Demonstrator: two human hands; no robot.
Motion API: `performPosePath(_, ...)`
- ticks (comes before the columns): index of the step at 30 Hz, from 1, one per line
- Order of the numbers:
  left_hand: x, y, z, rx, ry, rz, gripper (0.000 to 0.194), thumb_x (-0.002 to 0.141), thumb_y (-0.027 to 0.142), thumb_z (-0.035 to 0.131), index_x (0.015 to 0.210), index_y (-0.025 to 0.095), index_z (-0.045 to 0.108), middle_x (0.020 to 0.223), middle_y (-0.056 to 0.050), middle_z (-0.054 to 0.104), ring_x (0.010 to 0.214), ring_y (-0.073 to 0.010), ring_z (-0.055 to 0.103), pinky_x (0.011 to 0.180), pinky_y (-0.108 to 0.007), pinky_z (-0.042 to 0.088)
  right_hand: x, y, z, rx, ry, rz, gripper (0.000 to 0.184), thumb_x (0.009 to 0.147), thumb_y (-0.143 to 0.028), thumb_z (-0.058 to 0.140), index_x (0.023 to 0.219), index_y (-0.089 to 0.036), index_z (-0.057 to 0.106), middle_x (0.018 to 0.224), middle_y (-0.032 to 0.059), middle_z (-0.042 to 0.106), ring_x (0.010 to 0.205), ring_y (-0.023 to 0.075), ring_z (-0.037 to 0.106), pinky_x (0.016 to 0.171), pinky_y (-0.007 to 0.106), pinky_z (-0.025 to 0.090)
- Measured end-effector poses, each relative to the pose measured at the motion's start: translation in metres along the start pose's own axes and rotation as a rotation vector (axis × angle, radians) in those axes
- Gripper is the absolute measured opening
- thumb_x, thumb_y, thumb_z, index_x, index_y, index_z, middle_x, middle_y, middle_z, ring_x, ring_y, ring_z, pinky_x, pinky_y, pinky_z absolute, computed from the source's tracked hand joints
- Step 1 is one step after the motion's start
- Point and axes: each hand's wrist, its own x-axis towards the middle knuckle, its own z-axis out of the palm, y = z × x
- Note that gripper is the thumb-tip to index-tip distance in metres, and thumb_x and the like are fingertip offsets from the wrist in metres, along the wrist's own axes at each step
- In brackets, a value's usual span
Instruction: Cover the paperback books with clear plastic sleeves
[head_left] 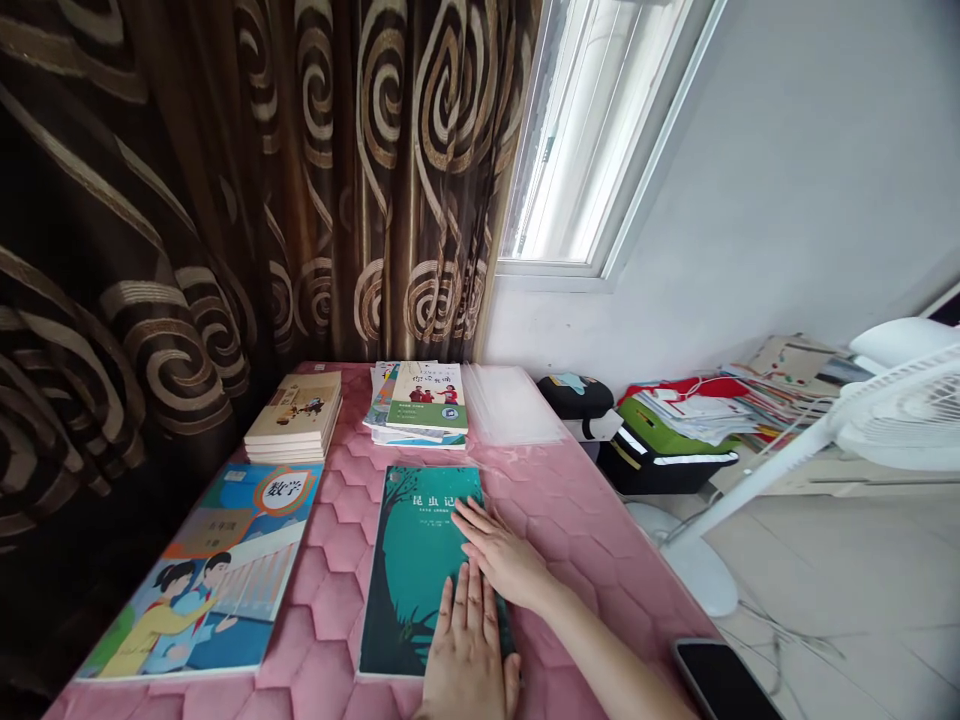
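A green book [420, 550] with white Chinese title characters and dark tree and grass drawings lies closed on the pink quilted surface [337, 590]. My left hand [469, 630] rests flat on its lower right part, fingers stretched out. Higher up, along the book's right edge, my right hand [506, 560] lies with its fingers extended onto the cover, their tips beside the title. The two hands nearly meet. Something clear and shiny, like plastic film, shows at the book's right edge, partly hidden by my hands.
To the left lies a blue mathematics textbook [217, 570], with a stack of tan books [296, 415] behind it. A pile of booklets [427, 400] and clear plastic sheets [514, 405] sit at the back. A phone [724, 680] is at front right; a white fan [787, 450] stands beyond.
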Motion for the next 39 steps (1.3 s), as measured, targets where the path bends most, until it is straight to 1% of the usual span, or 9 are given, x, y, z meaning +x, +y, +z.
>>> performPosePath(2, -0.001, 0.0, 0.005, -0.006, 0.053, -0.006, 0.062, 0.086, 0.052, 0.043, 0.132, 0.013, 0.056, 0.139, -0.014, 0.055, 0.135, -0.0285, 0.039, 0.107, -0.046, 0.032, 0.011, 0.009, -0.003, 0.013, -0.095, 0.021, 0.054, 0.1, -0.044, 0.031, 0.151, -0.027, 0.024, 0.159, 0.0014, 0.019, 0.146, 0.0194, 0.013, 0.119, 0.045, 0.018)
performPosePath(6, -0.006, 0.0, 0.016, -0.021, 0.087, 0.011, 0.061, 0.083, 0.052, 0.047, 0.134, 0.019, 0.055, 0.138, -0.013, 0.055, 0.133, -0.0298, 0.043, 0.106, -0.048, 0.033, 0.041, 0.025, -0.009, -0.03, -0.126, 0.104, 0.069, 0.096, -0.06, 0.023, 0.152, -0.021, 0.016, 0.159, 0.0044, 0.008, 0.147, 0.0188, 0.005, 0.12, 0.045, 0.009)
performPosePath(14, -0.02, 0.008, 0.044, 0.051, 0.304, 0.149, 0.039, 0.088, 0.026, 0.051, 0.126, 0.026, 0.057, 0.123, -0.005, 0.068, 0.123, -0.0239, 0.053, 0.113, -0.047, 0.024, 0.07, 0.028, -0.016, -0.137, -0.08, 0.154, 0.074, 0.096, -0.061, 0.016, 0.152, -0.012, 0.013, 0.159, 0.0092, 0.006, 0.147, 0.0221, 0.0, 0.119, 0.051, 0.0)
performPosePath(18, -0.017, 0.01, 0.046, 0.055, 0.314, 0.137, 0.035, 0.089, 0.024, 0.049, 0.123, 0.026, 0.06, 0.12, -0.005, 0.069, 0.118, -0.0239, 0.058, 0.115, -0.048, 0.022, 0.055, 0.0, -0.014, -0.098, -0.144, 0.015, 0.071, 0.097, -0.058, 0.022, 0.152, -0.013, 0.015, 0.158, 0.0097, 0.007, 0.147, 0.0247, 0.001, 0.119, 0.052, 0.0)
performPosePath(23, -0.016, 0.008, 0.045, 0.027, 0.347, 0.12, 0.035, 0.091, 0.024, 0.047, 0.124, 0.027, 0.059, 0.117, -0.003, 0.071, 0.114, -0.022, 0.06, 0.115, -0.045, 0.023, 0.047, -0.02, -0.006, 0.035, -0.187, -0.248, 0.071, 0.096, -0.058, 0.031, 0.152, -0.02, 0.013, 0.159, 0.0056, 0.005, 0.147, 0.0207, 0.003, 0.121, 0.043, 0.005)
performPosePath(29, -0.017, 0.011, 0.047, 0.057, 0.312, 0.143, 0.039, 0.092, 0.032, 0.049, 0.13, 0.027, 0.055, 0.122, -0.004, 0.068, 0.118, -0.0234, 0.058, 0.113, -0.046, 0.026, 0.084, 0.0, -0.011, -0.008, -0.163, -0.045, 0.073, 0.096, -0.061, 0.024, 0.152, -0.015, 0.016, 0.159, 0.008, 0.006, 0.147, 0.021, 0.004, 0.121, 0.042, 0.006)
performPosePath(33, -0.016, -0.007, 0.032, 0.028, 0.316, 0.149, 0.04, 0.092, 0.045, 0.044, 0.127, 0.03, 0.059, 0.122, -0.004, 0.068, 0.118, -0.0217, 0.057, 0.111, -0.041, 0.027, 0.095, 0.005, -0.008, -0.041, -0.147, -0.009, 0.078, 0.095, -0.064, 0.019, 0.152, -0.012, 0.014, 0.159, 0.0092, 0.005, 0.147, 0.0205, 0.001, 0.121, 0.042, 0.004)
performPosePath(36, -0.019, -0.044, 0.005, 0.071, 0.229, 0.143, 0.055, 0.089, 0.063, 0.036, 0.131, 0.033, 0.056, 0.125, -0.006, 0.066, 0.117, -0.0228, 0.057, 0.107, -0.041, 0.028, 0.093, 0.005, -0.006, -0.053, -0.135, -0.018, 0.08, 0.094, -0.066, 0.016, 0.152, -0.011, 0.014, 0.159, 0.0093, 0.004, 0.147, 0.0202, 0.0, 0.121, 0.041, 0.005)
performPosePath(39, -0.027, -0.08, -0.023, 0.159, 0.143, 0.243, 0.062, 0.087, 0.066, 0.037, 0.141, 0.035, 0.044, 0.127, -0.006, 0.065, 0.119, -0.0222, 0.056, 0.104, -0.038, 0.028, 0.092, 0.004, -0.006, -0.073, -0.137, -0.011, 0.079, 0.094, -0.065, 0.017, 0.152, -0.01, 0.013, 0.159, 0.0096, 0.003, 0.147, 0.0208, -0.001, 0.121, 0.041, 0.004)
